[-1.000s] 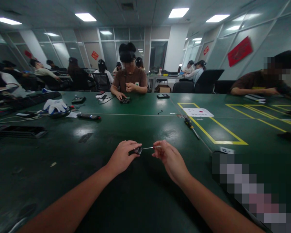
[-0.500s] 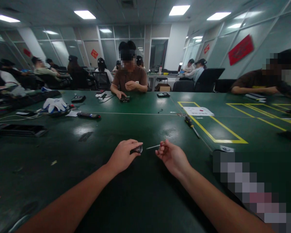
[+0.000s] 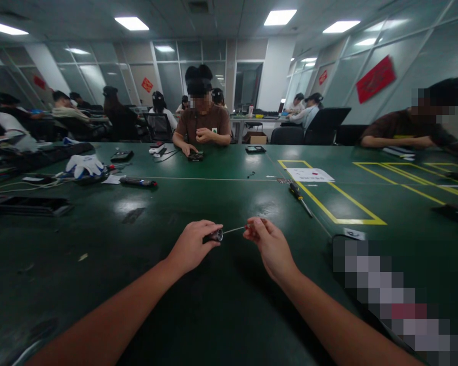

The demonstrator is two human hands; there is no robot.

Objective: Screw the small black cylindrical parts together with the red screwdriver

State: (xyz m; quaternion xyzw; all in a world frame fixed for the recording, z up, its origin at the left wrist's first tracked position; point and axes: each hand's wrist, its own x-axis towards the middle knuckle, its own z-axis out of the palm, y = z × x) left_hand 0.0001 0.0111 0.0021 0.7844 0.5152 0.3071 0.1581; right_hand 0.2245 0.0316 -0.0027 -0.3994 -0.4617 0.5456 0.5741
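My left hand (image 3: 194, 245) is closed around a short dark metal cylinder (image 3: 217, 235), whose round open end faces right; the rest of it is hidden by the fingers. In a fingertip pinch, my right hand (image 3: 269, 243) holds a thin screwdriver (image 3: 234, 230) by its small red handle, mostly covered by the fingers. Its slim metal shaft points left, and the tip is at the rim of the cylinder's open end. Whether the tip is inside or just in front, I cannot tell. Both hands are above the green table (image 3: 198, 315).
A yellow-and-black screwdriver (image 3: 296, 193) lies beyond my right hand, beside a yellow tape outline (image 3: 361, 221). White gloves (image 3: 84, 165), a dark cylindrical tool (image 3: 138, 182) and cables lie at the left. Across the table a person (image 3: 202, 122) handles a small dark device (image 3: 195, 156).
My right hand has turned, its back now showing more, and the screwdriver has shifted left so its tip meets the cylinder's open end. The left hand has barely moved.
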